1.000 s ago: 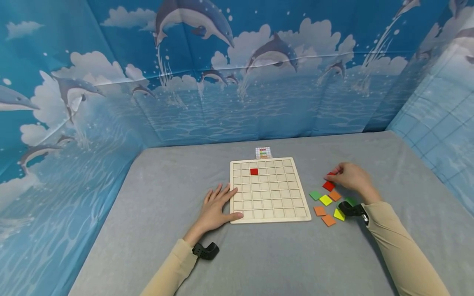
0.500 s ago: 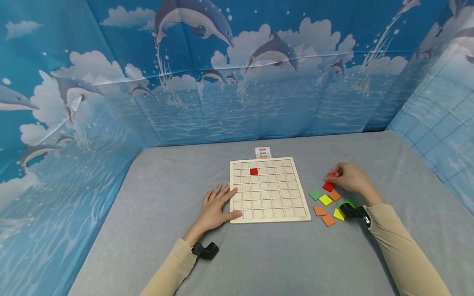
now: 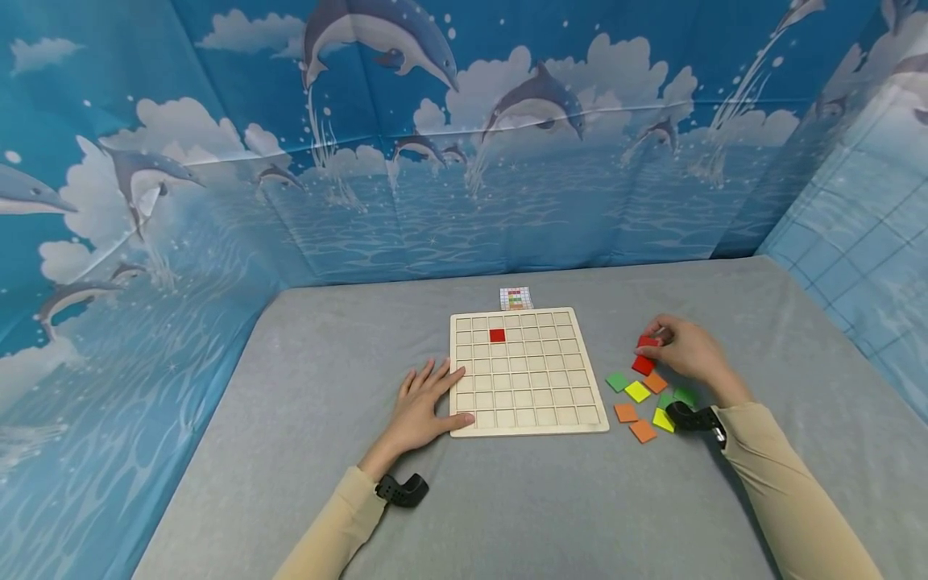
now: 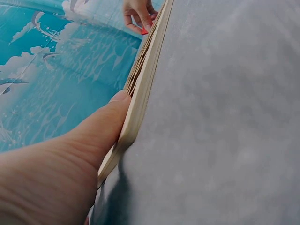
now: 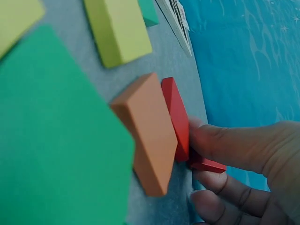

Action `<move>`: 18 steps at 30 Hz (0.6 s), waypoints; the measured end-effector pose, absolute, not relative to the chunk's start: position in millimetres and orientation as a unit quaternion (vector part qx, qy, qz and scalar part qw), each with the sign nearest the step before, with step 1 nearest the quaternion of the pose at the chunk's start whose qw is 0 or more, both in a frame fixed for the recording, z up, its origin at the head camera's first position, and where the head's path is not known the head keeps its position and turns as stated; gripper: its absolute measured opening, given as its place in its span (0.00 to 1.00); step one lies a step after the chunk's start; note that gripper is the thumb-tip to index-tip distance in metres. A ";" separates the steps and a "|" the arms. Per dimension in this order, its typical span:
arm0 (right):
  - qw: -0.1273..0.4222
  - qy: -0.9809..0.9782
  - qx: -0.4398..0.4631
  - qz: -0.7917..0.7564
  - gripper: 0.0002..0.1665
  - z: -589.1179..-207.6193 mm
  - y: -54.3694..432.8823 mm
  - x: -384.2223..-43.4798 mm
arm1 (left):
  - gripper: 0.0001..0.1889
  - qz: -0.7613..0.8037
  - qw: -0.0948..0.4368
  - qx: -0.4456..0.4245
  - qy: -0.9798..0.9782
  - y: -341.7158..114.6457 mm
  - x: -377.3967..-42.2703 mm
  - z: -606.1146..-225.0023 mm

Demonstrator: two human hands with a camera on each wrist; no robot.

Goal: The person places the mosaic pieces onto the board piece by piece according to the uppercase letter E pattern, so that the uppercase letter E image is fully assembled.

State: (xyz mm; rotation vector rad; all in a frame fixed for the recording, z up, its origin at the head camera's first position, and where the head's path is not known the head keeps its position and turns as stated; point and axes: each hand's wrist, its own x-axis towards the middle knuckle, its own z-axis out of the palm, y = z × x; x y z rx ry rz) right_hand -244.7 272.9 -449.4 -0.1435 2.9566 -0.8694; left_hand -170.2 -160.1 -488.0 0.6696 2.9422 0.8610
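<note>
A grey table bears a wooden grid board; coloured tiles; a small printed card.

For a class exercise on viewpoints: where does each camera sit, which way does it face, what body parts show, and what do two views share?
Head: on the head, facing forward and down at board and tiles; left hand, right hand and sleeves show.
Left wrist: on that wrist, facing along the board's edge; left hand near, right hand far.
Right wrist: on that wrist, facing across tiles; right hand only.
Shared: head and left wrist both show board and both hands.
</note>
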 end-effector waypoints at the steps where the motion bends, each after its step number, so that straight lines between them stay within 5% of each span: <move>1: 0.026 0.957 -0.047 -0.284 0.18 -449.9 272.9 -244.6 | 0.42 0.274 0.002 0.213 0.938 -160.0 -170.2 -487.9; 18: -0.035 0.928 -0.076 -0.363 0.12 -453.1 248.0 -251.1 | 0.42 0.266 0.004 0.210 0.941 -159.9 -171.3 -488.7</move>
